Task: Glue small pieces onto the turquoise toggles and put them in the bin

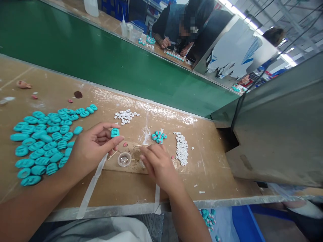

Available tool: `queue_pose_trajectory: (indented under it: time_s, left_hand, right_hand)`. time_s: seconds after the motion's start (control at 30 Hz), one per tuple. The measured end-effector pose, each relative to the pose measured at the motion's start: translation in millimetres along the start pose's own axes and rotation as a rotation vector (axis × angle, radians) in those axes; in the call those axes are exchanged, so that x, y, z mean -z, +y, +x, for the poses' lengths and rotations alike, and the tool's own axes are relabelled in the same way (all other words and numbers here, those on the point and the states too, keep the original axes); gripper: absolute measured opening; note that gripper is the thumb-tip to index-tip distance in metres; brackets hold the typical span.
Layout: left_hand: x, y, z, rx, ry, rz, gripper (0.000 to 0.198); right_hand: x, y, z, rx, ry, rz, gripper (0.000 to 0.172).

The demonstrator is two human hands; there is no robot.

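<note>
My left hand [93,146] pinches a small turquoise piece [115,132] between thumb and fingers, held just above the wooden bench [217,168]. My right hand [157,164] rests palm down on the bench with its fingers closed on a thin wooden stick [141,145]. A small clear round dish [124,159] lies between the two hands. Just beyond the right hand sits a little cluster of turquoise pieces with white inserts [158,136].
A big spread of turquoise pieces [44,141] covers the left of the bench. White small parts lie in a pile [125,116] and a strip [181,148]. A green conveyor belt [101,57] runs behind. Another person [176,27] works across it. A grey metal housing [277,134] stands right.
</note>
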State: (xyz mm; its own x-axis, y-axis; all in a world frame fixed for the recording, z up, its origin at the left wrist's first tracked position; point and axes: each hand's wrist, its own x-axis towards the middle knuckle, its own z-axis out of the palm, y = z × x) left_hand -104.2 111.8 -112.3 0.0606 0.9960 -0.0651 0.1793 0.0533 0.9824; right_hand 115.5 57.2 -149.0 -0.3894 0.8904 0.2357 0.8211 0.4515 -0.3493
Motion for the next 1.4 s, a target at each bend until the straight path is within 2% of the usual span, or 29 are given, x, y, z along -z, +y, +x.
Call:
queue_pose_trajectory:
  time_s: [0.1,0.17,0.27,0.5,0.8,1.13,1.4]
  left_hand:
    - [1.7,-3,0,0.032,-0.053,0.011,0.031]
    - [2.4,-8,1,0.040,-0.069,0.029,0.033]
    - [2.2,-13,2,0.033,-0.072,0.048,0.034]
    - [1.4,-9,1,0.017,-0.052,0.052,0.033]
    - [2.2,-24,1,-0.006,-0.104,0.068,0.031]
    - [-1.3,-10,-3,0.046,-0.098,0.020,0.034]
    - [-0.9,-7,-4,0.050,-0.105,0.006,0.033]
  right_hand:
    - [23,30,-15,-0.306,-0.037,0.021,0.018]
    - [38,46,-25,-0.529,-0.140,-0.015,0.017]
    - [53,56,-31,-0.705,-0.249,-0.071,0.018]
    - [52,49,-21,-0.721,-0.348,-0.068,0.027]
    - [39,54,-15,-0.801,-0.405,-0.189,0.018]
    - [43,43,-13,-0.739,-0.494,-0.263,0.014]
    - [36,42,-3,-0.678,-0.456,-0.251,0.015]
